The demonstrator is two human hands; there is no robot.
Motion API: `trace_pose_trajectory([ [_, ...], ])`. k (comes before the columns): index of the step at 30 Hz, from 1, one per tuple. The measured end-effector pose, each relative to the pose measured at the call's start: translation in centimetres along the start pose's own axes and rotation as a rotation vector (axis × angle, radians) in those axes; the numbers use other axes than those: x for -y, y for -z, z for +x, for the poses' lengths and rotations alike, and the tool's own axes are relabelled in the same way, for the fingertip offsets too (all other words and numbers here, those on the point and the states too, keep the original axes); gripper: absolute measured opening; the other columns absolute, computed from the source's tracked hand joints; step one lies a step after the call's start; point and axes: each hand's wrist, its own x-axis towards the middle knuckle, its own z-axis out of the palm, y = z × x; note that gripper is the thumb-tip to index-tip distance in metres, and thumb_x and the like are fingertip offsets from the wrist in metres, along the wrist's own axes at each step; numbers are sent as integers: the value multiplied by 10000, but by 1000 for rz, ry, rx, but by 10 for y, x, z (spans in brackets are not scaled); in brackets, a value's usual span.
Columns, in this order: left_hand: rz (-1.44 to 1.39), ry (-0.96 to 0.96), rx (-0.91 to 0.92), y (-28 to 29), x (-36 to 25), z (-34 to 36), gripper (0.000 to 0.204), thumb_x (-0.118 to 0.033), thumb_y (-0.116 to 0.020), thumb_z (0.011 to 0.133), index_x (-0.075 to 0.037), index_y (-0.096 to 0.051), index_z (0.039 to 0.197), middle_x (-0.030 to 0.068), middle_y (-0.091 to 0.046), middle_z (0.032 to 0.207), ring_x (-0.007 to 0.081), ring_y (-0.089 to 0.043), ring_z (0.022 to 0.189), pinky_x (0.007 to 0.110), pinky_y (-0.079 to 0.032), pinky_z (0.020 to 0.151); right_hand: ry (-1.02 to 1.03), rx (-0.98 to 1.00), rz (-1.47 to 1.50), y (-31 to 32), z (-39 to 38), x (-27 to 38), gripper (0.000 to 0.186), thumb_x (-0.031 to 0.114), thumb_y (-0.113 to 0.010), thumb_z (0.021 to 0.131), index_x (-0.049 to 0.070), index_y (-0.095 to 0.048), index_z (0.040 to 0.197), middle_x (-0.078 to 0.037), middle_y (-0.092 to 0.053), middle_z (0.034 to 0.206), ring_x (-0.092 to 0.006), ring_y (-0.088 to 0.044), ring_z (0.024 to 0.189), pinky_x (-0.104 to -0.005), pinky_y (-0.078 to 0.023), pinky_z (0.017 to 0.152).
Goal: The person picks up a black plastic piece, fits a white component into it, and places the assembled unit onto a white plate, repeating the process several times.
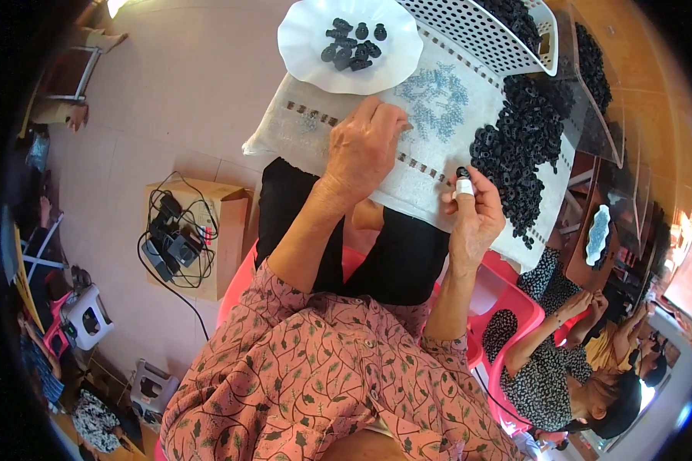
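Note:
My left hand point(365, 146) is closed in a pinch above the table cover, at the near-left edge of a scatter of tiny blue-grey pieces point(437, 100) that look like springs. Whatever its fingertips hold is too small to make out. In my right hand point(477, 219), a small black plastic cord lock piece point(462, 173) is gripped upright between thumb and fingers. White wrapping covers the thumb tip. A heap of similar black pieces point(519, 146) lies just right of that hand. Beyond my left hand, a white wavy-edged plate point(300, 46) bears several black cord locks point(350, 52).
A white perforated basket point(469, 27) with more black pieces stands at the far right, beside a clear plastic panel point(592, 107). On the left floor, a cardboard box point(231, 230) carries black adapters and cables point(178, 238). A co-worker point(550, 376) sits at right.

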Motion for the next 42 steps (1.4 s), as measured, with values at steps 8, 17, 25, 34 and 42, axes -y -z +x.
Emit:
trace_pose_trajectory([
  [8,-582,332,94,6,-8,0,108,-17,-562,882,-11,-631,964,45,-627,757,92,-585,627,232,-482,566,-76,72,47,-4,-3,1,243,3,-503,907,-35,-550,1143,-129,-670,942,-96,-604,667,-187,-444,533],
  [17,-974,512,337,1,-20,-8,128,-84,-572,914,11,-640,967,12,-612,733,51,-558,624,193,-475,546,-111,136,291,-7,-5,3,235,57,-585,898,-23,-574,1119,-122,-668,931,-113,-600,651,-181,-430,518],
  [25,-1045,504,419,-3,-28,-11,134,-90,-556,918,12,-636,952,10,-602,718,49,-546,615,193,-465,531,-85,159,343,-6,-7,2,233,72,-605,892,-4,-584,1111,-103,-665,925,-110,-598,663,-177,-429,517],
  [34,-893,414,414,-4,-28,-11,116,-77,-564,901,-4,-648,934,7,-610,703,48,-561,616,200,-475,532,-13,125,180,-7,-10,4,218,58,-582,906,-2,-579,1116,-76,-652,913,-97,-598,684,-185,-432,544],
  [42,-779,279,347,-8,-26,-14,87,-40,-573,874,-3,-645,906,30,-619,720,62,-576,612,217,-486,531,62,80,18,-10,-14,9,199,50,-557,924,5,-583,1116,-46,-630,875,-75,-577,693,-196,-452,573],
])
